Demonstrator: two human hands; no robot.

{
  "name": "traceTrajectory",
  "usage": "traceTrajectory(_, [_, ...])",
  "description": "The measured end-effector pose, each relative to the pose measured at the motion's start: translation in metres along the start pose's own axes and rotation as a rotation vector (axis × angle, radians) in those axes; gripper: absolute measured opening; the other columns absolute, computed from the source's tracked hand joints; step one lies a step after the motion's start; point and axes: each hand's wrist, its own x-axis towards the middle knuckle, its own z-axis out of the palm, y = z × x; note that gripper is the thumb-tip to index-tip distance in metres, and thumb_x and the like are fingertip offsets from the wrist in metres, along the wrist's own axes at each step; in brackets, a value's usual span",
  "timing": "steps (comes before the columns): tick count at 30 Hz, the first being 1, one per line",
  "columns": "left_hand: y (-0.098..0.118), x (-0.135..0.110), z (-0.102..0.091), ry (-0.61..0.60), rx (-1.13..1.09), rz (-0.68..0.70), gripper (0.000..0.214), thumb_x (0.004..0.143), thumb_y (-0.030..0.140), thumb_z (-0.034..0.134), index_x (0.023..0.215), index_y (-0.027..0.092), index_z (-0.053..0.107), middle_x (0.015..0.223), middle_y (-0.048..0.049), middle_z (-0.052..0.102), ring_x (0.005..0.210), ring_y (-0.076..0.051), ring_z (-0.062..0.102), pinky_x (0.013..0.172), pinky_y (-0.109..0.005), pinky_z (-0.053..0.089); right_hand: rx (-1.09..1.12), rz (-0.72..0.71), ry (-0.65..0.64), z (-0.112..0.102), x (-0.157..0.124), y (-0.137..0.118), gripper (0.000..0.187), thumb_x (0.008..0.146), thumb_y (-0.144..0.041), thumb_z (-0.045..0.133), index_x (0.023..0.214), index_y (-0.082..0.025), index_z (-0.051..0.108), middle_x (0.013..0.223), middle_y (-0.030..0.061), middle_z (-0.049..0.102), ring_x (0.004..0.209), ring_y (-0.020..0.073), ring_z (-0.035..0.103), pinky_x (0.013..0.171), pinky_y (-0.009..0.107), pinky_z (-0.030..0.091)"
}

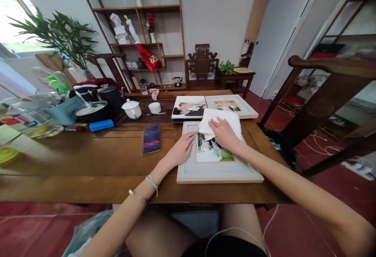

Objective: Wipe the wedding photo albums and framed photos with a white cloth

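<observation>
A white-framed photo (217, 171) lies flat on the wooden table (96, 163) right in front of me. My right hand (225, 133) presses a white cloth (219, 120) flat onto the upper part of the picture's glass, fingers stretched out over it. My left hand (180, 149) rests on the frame's left edge, fingers spread and lying flat, holding it steady.
A second white frame (232, 106) and an unframed photo (188, 107) lie just behind. A phone (152, 139) lies to the left. Teapot, cups, pots and bottles crowd the table's far left. A dark wooden chair (329, 92) stands at the right.
</observation>
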Motion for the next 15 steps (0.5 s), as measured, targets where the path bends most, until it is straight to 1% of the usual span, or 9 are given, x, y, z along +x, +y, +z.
traceTrajectory(2, [0.000,0.000,0.000,-0.002,-0.001,0.000,0.041,0.095,0.020,0.036,0.134,0.012,0.050,0.143,-0.0155,0.047,0.134,-0.025,0.043,0.115,-0.047,0.033,0.002,-0.014,-0.039,0.000,-0.001,-0.006,0.065,0.074,0.000,0.044,0.139,-0.002,0.041,0.148,0.0176,0.042,0.136,0.0391,0.030,0.108,0.055,0.026])
traceTrajectory(4, [0.001,0.001,0.001,0.006,-0.007,0.005,0.040,0.095,0.021,0.037,0.132,0.012,0.051,0.142,-0.0157,0.048,0.134,-0.026,0.043,0.115,-0.047,0.034,0.016,-0.046,-0.072,-0.004,-0.006,-0.015,0.062,0.075,0.000,0.043,0.137,-0.002,0.043,0.145,0.0186,0.045,0.133,0.0398,0.034,0.107,0.056,0.028])
traceTrajectory(7, [0.000,0.000,0.001,0.013,-0.035,0.025,0.041,0.093,0.016,0.037,0.131,0.012,0.052,0.142,-0.0157,0.048,0.134,-0.025,0.042,0.115,-0.047,0.033,0.048,-0.134,-0.126,-0.017,-0.020,-0.030,0.057,0.076,-0.001,0.044,0.132,-0.002,0.048,0.139,0.0200,0.050,0.129,0.0383,0.040,0.104,0.055,0.032])
traceTrajectory(9, [0.000,0.000,0.001,0.006,-0.052,0.035,0.044,0.089,0.011,0.040,0.132,0.012,0.052,0.142,-0.0165,0.047,0.135,-0.026,0.042,0.115,-0.048,0.034,0.075,-0.191,-0.152,-0.028,-0.032,-0.040,0.053,0.076,-0.002,0.046,0.129,-0.003,0.051,0.135,0.0206,0.054,0.127,0.0367,0.043,0.102,0.053,0.035])
traceTrajectory(11, [-0.001,-0.001,0.001,0.005,-0.066,0.045,0.046,0.087,0.011,0.044,0.132,0.013,0.052,0.143,-0.0170,0.047,0.134,-0.028,0.042,0.113,-0.049,0.035,0.102,-0.241,-0.176,-0.038,-0.043,-0.050,0.049,0.077,-0.004,0.048,0.125,-0.004,0.054,0.129,0.0206,0.057,0.124,0.0349,0.047,0.100,0.050,0.037])
traceTrajectory(13, [-0.001,-0.001,0.001,0.013,-0.074,0.052,0.043,0.089,0.013,0.045,0.131,0.014,0.053,0.142,-0.0164,0.047,0.133,-0.028,0.043,0.113,-0.049,0.037,0.113,-0.281,-0.194,-0.046,-0.053,-0.057,0.045,0.077,-0.005,0.049,0.121,-0.005,0.057,0.123,0.0205,0.061,0.121,0.0339,0.050,0.098,0.048,0.040])
traceTrajectory(15, [0.000,-0.001,0.000,0.023,-0.063,0.042,0.041,0.092,0.015,0.041,0.130,0.014,0.054,0.142,-0.0158,0.048,0.133,-0.027,0.044,0.113,-0.048,0.036,0.110,-0.311,-0.208,-0.053,-0.063,-0.062,0.042,0.076,-0.006,0.052,0.118,-0.005,0.059,0.119,0.0205,0.063,0.118,0.0343,0.053,0.096,0.046,0.042])
